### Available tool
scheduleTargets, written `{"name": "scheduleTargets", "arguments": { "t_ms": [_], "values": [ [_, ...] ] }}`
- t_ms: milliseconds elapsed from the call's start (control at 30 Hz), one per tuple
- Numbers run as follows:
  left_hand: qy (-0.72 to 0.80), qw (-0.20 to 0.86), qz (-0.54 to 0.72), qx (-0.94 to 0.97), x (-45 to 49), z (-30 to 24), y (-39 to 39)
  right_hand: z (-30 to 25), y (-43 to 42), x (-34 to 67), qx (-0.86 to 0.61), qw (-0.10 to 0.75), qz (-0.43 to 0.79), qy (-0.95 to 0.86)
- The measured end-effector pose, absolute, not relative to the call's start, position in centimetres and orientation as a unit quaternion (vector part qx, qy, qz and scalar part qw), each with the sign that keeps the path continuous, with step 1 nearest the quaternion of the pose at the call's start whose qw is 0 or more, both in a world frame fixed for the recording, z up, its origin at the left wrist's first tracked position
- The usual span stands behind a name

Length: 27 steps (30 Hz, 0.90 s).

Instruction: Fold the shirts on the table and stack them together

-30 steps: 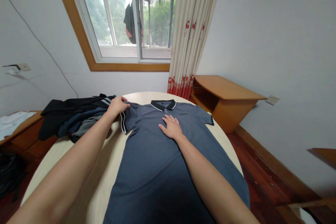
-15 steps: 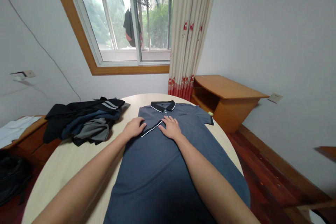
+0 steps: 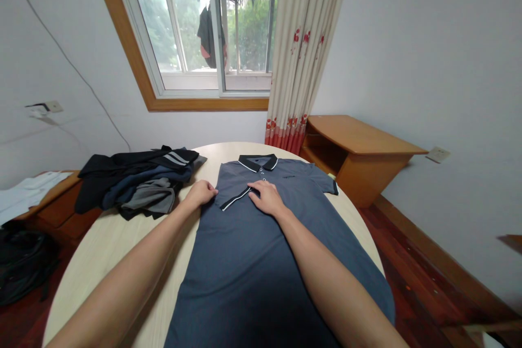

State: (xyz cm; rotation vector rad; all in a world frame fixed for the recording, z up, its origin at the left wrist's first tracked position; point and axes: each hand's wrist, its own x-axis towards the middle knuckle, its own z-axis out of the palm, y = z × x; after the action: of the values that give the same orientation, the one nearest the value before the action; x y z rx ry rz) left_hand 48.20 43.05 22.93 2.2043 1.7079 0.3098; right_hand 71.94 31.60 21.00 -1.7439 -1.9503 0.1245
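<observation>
A dark grey polo shirt (image 3: 253,261) lies face up with its black, white-edged collar (image 3: 258,163) at the far end. Its left-side sleeve (image 3: 231,187) is folded inward over the chest, the white-striped black cuff (image 3: 235,199) slanting across it. My left hand (image 3: 202,193) is closed at the shirt's left edge, thumb and fingers pinching the cloth by the folded sleeve. On the chest below the buttons, my right hand (image 3: 268,198) has its fingers and thumb drawn together at the inner end of the cuff.
The shirt lies on a round pale table (image 3: 98,272). A heap of dark clothes (image 3: 138,182) sits at its left. Beyond are a curtain (image 3: 305,54), a window and a wooden desk (image 3: 367,136). A black bag (image 3: 24,266) stands at lower left.
My left hand has gone from lying on the sleeve fold to pinching the shirt's left edge. My right hand's fingers have drawn in at the cuff. The view has shifted slightly.
</observation>
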Motion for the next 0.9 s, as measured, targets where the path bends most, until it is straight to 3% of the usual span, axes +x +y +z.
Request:
{"name": "scheduleTargets", "arguments": {
  "t_ms": [500, 900],
  "values": [
    [0.64, 0.156, 0.093, 0.746, 51.5, 23.6, 46.6, 20.2, 32.1, 71.9, -0.629, 0.232, 0.058, -0.74],
    [0.69, 0.132, 0.139, 0.698, 54.2, 22.6, 52.4, 20.9, 32.1, 71.4, -0.637, 0.257, 0.062, -0.724]
  ]
}}
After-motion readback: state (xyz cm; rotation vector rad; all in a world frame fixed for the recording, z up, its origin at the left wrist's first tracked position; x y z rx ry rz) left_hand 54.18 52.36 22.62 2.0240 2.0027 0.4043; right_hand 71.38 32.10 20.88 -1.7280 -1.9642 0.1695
